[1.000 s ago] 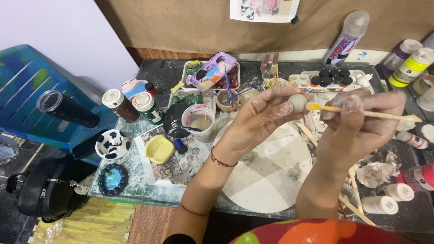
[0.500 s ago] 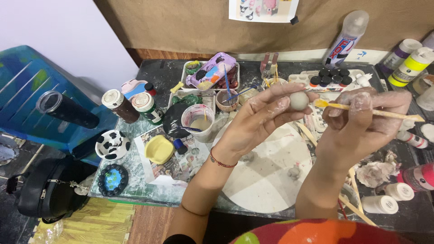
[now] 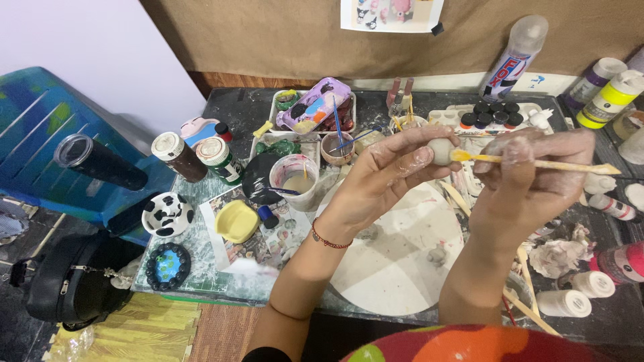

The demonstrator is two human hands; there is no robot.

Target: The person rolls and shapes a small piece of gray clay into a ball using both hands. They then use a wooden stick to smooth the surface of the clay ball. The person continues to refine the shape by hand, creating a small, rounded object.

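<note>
Touching now: brush (image 3: pixel 537 162) tip meets clay ball (image 3: pixel 441 151).

clay ball (image 3: pixel 441 151): small, pale, round | paintbrush (image 3: pixel 537 163): yellow-tipped, level, touching it

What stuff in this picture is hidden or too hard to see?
Head view only:
- Small clay ball: the left hand wraps its far side, so its full shape is hidden.
- Brush: the right hand covers the middle of its handle.
- Round white board: both forearms hide parts of it.
- Bottles at the right edge: cut off by the frame.
</note>
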